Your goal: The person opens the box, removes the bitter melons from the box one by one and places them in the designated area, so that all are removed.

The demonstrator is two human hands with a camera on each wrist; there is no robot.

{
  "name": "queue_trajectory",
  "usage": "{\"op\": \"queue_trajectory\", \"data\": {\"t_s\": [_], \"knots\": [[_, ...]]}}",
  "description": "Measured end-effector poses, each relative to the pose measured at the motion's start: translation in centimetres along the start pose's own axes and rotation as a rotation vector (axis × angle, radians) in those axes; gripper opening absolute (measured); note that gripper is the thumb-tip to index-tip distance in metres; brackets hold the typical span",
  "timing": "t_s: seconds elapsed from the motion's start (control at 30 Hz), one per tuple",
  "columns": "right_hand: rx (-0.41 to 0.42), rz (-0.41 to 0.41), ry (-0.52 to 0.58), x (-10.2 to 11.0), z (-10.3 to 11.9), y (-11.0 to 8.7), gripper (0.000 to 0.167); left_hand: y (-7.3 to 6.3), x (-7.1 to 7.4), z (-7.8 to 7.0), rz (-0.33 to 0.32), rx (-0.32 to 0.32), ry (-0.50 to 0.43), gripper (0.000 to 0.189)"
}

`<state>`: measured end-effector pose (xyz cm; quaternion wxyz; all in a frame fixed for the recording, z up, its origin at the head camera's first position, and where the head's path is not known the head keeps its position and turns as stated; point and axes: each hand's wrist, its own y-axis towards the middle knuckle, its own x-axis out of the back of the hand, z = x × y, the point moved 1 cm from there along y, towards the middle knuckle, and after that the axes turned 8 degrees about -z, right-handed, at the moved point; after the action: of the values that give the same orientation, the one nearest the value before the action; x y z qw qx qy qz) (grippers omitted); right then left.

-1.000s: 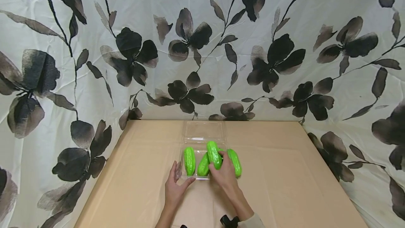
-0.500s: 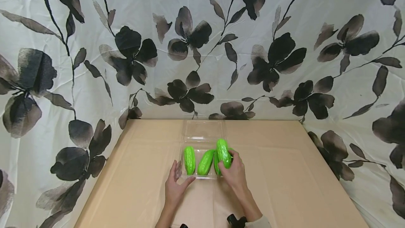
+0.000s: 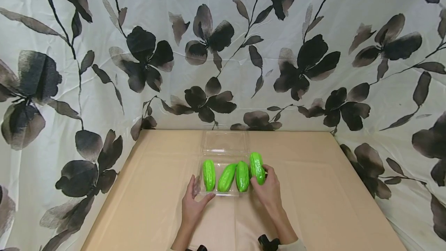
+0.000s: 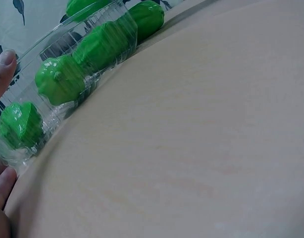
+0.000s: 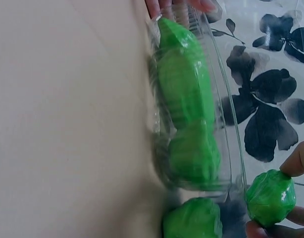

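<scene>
A hinged clear plastic container (image 3: 228,194) lies with its lid (image 3: 225,142) folded back flat behind it. Inside are three glossy green cucumbers: a left one (image 3: 209,175), a tilted middle one (image 3: 227,177) and a right one (image 3: 242,176). My left hand (image 3: 193,208) holds the container's near left corner, thumb at the front rim. My right hand (image 3: 270,193) pinches another cucumber (image 3: 257,167) between thumb and fingers, raised at the container's right side. In the right wrist view, one more cucumber (image 5: 191,220) lies beside the container, below the held one; it is mostly hidden in the head view.
The tan tabletop (image 3: 313,204) extends on both sides of the container. A white cloth with dark flowers (image 3: 244,61) hangs behind the table and along its sides. Dark camera mounts (image 3: 268,242) sit at the wrists.
My right hand has moved to the right with the cucumber, from over the container to its right side, uncovering the right cucumber inside. My left hand stays at the container's corner.
</scene>
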<state>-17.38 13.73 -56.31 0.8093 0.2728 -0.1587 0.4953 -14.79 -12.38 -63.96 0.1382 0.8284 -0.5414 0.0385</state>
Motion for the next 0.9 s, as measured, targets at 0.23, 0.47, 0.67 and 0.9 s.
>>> {"op": "queue_trajectory", "data": {"t_s": [0.23,0.47,0.67,0.9], "knots": [[-0.02,-0.008,-0.013,0.9,-0.9,0.3,0.057,0.0,-0.2,0.1,-0.005,0.026,-0.039,0.104],[-0.041,-0.018,-0.039,1.5,-1.7,0.7,0.057,0.0,0.0,-0.3,0.003,0.017,0.004,0.102],[-0.055,-0.016,-0.05,2.0,-2.4,0.8,0.057,-0.1,0.1,-0.2,0.005,0.015,-0.013,0.104],[-0.079,-0.002,-0.063,2.4,-3.2,0.9,0.06,-0.1,0.0,-0.2,0.011,0.031,-0.002,0.104]]}}
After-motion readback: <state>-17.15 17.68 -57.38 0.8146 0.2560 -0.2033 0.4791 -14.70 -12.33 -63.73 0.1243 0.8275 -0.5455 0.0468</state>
